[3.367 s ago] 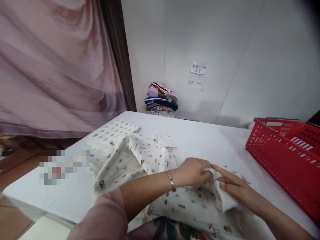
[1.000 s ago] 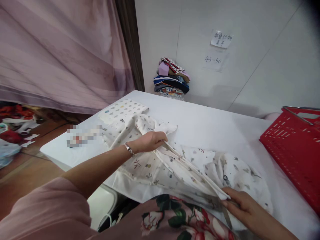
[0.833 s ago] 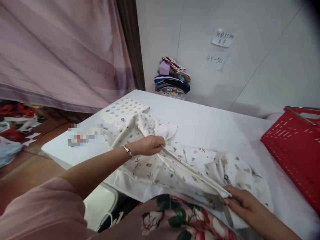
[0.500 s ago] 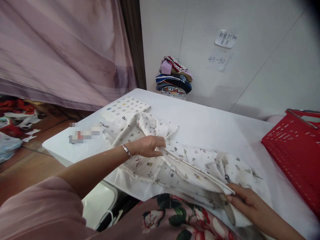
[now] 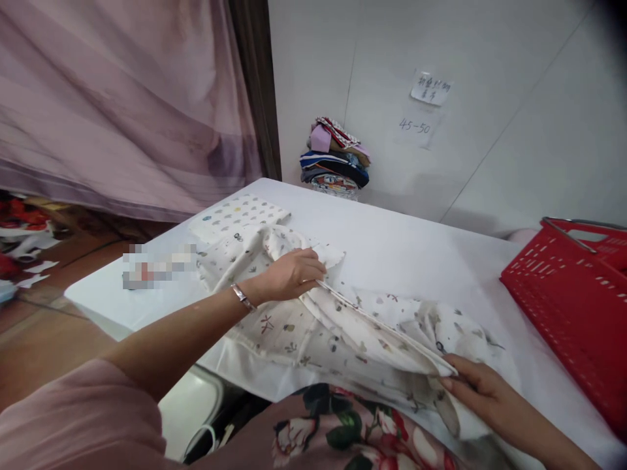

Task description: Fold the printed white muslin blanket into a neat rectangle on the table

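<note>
A white cloth (image 5: 337, 339) printed with small plants and figures lies loosely bunched across the table and hangs over its front edge. My left hand (image 5: 291, 274) is closed on its edge near the middle. At the lower right, my right hand (image 5: 477, 385) pinches the same edge between thumb and fingers. The edge runs taut and straight between both hands, slightly raised. Behind the bunched part, a folded white cloth (image 5: 245, 215) with grey heart-like prints lies flat at the far left of the table.
The white table (image 5: 392, 251) stands against a pale wall. At the right is a red plastic basket (image 5: 568, 300) with a metal handle. A stack of folded fabrics (image 5: 336, 160) sits beyond the far edge. A blurred-out item (image 5: 159, 266) lies left. A pink curtain (image 5: 122, 111) hangs behind.
My left hand has shifted slightly up, still on the cloth's edge, and its fingers are more curled over. The whole view has turned a little; the right hand keeps its hold.
</note>
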`<action>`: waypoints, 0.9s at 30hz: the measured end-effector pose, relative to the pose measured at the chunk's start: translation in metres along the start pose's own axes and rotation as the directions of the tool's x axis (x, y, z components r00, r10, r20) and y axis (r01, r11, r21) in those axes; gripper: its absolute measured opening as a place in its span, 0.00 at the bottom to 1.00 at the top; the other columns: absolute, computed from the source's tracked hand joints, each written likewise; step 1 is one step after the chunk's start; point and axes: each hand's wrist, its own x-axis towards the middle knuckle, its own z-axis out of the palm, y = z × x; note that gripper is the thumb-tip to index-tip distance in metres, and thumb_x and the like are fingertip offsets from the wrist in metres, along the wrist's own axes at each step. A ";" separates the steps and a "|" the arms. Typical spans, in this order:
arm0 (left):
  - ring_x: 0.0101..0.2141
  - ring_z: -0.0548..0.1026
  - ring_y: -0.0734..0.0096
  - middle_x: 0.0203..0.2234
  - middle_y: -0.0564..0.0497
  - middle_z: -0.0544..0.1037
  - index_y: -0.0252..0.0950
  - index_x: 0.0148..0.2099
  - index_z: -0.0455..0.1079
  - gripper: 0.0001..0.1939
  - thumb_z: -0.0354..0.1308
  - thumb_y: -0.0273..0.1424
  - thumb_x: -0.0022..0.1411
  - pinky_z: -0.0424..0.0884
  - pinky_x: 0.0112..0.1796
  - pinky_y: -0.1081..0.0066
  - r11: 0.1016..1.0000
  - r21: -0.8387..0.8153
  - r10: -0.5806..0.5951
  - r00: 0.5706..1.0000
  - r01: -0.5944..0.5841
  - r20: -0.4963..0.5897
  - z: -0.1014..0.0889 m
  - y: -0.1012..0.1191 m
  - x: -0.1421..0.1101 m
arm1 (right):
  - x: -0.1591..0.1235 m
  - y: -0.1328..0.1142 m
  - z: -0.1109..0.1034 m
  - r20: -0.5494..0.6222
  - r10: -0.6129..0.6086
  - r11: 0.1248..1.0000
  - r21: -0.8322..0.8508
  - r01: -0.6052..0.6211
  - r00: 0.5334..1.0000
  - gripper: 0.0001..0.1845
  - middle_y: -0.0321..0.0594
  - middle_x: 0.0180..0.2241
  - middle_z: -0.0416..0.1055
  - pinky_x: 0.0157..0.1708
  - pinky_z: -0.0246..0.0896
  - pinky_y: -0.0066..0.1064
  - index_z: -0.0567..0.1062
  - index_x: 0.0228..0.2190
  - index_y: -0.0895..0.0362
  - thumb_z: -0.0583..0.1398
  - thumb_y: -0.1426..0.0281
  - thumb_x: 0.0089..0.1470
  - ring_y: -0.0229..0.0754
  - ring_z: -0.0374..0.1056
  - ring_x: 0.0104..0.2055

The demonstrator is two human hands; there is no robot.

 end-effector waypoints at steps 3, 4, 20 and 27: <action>0.46 0.67 0.65 0.40 0.47 0.75 0.37 0.40 0.70 0.10 0.50 0.33 0.61 0.64 0.47 0.63 0.957 -0.255 -0.140 0.990 0.137 0.005 -0.011 0.005 0.003 | 0.002 0.001 -0.004 0.003 0.043 0.998 0.047 -0.043 0.999 0.22 0.38 0.27 0.69 0.30 0.63 0.29 0.74 0.34 0.56 0.55 0.51 0.50 0.42 0.64 0.31; 0.43 0.68 0.67 0.38 0.48 0.75 0.36 0.41 0.70 0.11 0.50 0.34 0.61 0.65 0.44 0.66 0.911 -0.351 -0.216 0.976 0.215 0.038 -0.013 0.008 0.004 | 0.002 0.001 -0.006 0.003 0.063 0.996 0.063 -0.063 0.998 0.23 0.38 0.28 0.69 0.30 0.62 0.28 0.74 0.34 0.56 0.54 0.50 0.50 0.41 0.64 0.31; 0.24 0.66 0.76 0.23 0.54 0.71 0.35 0.27 0.63 0.06 0.46 0.26 0.48 0.62 0.27 0.74 0.507 -0.710 -0.651 0.757 0.488 0.056 0.027 -0.005 0.042 | 0.032 0.005 -0.018 0.003 0.052 0.952 0.301 -0.050 0.999 0.18 0.31 0.24 0.61 0.23 0.49 0.24 0.68 0.30 0.58 0.56 0.54 0.52 0.32 0.55 0.25; 0.30 0.68 0.69 0.28 0.52 0.73 0.36 0.37 0.69 0.20 0.46 0.46 0.58 0.61 0.30 0.72 0.816 -0.374 -0.405 0.897 0.441 0.175 0.024 0.029 0.061 | 0.059 -0.008 -0.019 0.004 0.007 0.963 0.270 -0.008 1.000 0.16 0.30 0.22 0.58 0.23 0.47 0.23 0.67 0.28 0.58 0.57 0.57 0.52 0.31 0.53 0.24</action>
